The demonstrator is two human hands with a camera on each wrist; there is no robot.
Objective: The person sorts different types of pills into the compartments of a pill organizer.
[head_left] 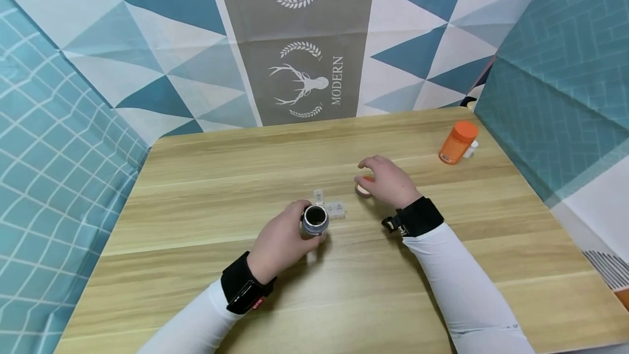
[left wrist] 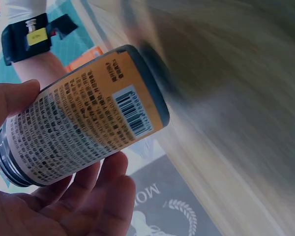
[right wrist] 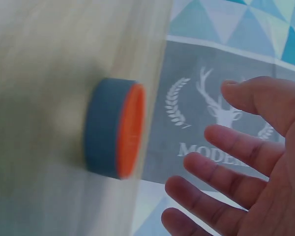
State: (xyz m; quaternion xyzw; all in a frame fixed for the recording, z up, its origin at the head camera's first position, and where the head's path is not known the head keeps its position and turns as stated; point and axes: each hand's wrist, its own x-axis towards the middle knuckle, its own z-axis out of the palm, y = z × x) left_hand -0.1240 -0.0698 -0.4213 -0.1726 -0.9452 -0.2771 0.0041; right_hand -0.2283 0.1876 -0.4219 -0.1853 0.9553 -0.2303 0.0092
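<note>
My left hand (head_left: 280, 242) grips an uncapped supplement bottle (head_left: 314, 228), its dark round mouth facing up in the head view. The left wrist view shows the bottle's printed label with a barcode (left wrist: 132, 110), the thumb on one side and fingers on the other. A cap (right wrist: 115, 129) with a grey rim and orange top rests on the table. Over it in the head view is my right hand (head_left: 390, 182), its fingers spread and slightly bent, apart from the cap in the right wrist view. Beside the bottle lies a small clear pill box (head_left: 336, 210) with a raised lid (head_left: 319, 196).
At the table's back right stands an orange bottle (head_left: 458, 143) with an orange lid, a small white bottle (head_left: 470, 149) next to it. The wooden table (head_left: 196, 179) meets a patterned cloth (head_left: 309, 70) at its back edge.
</note>
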